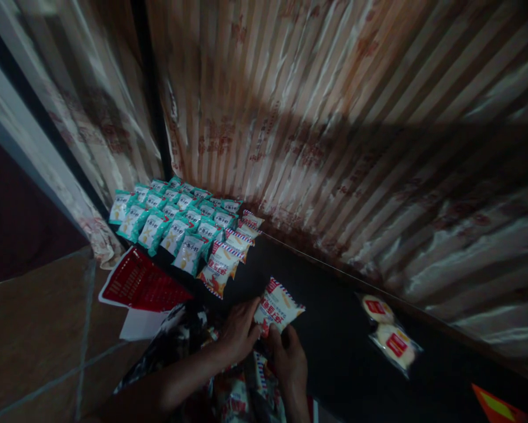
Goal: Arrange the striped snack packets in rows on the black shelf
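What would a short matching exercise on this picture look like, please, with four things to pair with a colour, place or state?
Column one:
1. Packet held by the left hand and right hand
2. Round snacks
3. Curtain
4. Teal-edged packets

Column two:
A. Hanging in folds behind the dark surface
B. Grouped at the left end of the dark surface
C. White with red lettering
D. In clear wrapping

Pairs: 1-C, 2-D, 3-A, 4-B.
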{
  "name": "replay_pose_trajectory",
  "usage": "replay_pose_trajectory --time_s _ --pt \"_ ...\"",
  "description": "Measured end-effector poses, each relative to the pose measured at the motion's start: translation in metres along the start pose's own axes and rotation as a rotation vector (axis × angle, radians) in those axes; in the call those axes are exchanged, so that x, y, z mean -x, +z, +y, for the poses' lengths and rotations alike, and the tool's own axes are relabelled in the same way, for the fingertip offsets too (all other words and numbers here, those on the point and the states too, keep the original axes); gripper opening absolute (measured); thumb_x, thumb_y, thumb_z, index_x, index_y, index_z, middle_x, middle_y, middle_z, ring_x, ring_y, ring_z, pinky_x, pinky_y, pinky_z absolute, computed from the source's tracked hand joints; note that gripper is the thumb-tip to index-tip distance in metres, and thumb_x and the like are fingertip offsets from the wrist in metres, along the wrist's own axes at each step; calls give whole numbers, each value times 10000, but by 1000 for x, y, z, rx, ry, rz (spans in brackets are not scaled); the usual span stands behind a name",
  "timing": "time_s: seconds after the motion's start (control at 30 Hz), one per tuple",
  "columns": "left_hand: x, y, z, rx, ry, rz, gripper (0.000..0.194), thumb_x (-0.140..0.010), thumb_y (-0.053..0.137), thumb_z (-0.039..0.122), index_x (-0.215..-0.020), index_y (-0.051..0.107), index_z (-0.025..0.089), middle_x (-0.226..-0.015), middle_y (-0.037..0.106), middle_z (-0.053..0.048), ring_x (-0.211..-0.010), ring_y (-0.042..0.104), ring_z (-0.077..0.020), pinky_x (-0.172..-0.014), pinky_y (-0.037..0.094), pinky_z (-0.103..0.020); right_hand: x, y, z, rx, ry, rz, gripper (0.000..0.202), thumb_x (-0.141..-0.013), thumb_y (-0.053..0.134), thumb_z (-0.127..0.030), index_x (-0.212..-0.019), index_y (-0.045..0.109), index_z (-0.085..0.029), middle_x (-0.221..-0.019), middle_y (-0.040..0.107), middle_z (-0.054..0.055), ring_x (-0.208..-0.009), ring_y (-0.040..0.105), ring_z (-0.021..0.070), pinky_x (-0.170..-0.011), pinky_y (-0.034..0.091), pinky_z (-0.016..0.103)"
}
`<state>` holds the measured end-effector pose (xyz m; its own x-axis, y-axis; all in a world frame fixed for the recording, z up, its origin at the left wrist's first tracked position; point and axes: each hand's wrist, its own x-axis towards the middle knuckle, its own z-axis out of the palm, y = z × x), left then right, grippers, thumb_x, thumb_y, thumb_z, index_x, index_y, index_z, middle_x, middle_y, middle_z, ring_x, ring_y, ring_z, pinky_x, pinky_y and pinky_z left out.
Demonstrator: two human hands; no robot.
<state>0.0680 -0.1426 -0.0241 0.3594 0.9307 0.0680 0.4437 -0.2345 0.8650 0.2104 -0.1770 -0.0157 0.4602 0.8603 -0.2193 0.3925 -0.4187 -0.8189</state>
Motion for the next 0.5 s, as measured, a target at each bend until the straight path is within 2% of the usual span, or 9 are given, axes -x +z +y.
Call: replay_pose_trajectory --time_s 0.1,0.23,0.37,0.5 --pt "-4 3 0 -32 -22 25 591 -809 488 216 -1388 370 191 -1358 498 -103 -1239 447 -258 -1060 344 -454 -3 -1 1 59 26 21 515 -736 469 -635 -1001 631 -225 -825 719 78 -763 667 274 -653 465 336" --pt "-15 5 1 -41 -54 60 586 -821 484 221 -1394 361 204 -1348 509 -102 -1221 458 -270 -1048 338 -477 -9 1 -2 2 -5 28 544 -740 479 -623 -1066 624 -213 -881 724 85 -788 674 267 -660 478 324" --pt "-30 8 2 -57 -59 83 571 -821 470 201 -1384 376 183 -1339 517 -107 -1203 468 -269 -1047 334 -471 -18 6 -4 -88 -89 62 628 -700 547 -616 -1145 587 -175 -971 714 99 -848 671 274 -692 493 322" --pt "-44 12 -1 -96 -17 110 553 -816 465 187 -1364 397 186 -1332 519 -101 -1196 468 -267 -1040 342 -467 -27 13 -7 -19 -46 134 782 -683 504 -665 -1251 514 -128 -1027 691 152 -890 660 308 -689 487 350"
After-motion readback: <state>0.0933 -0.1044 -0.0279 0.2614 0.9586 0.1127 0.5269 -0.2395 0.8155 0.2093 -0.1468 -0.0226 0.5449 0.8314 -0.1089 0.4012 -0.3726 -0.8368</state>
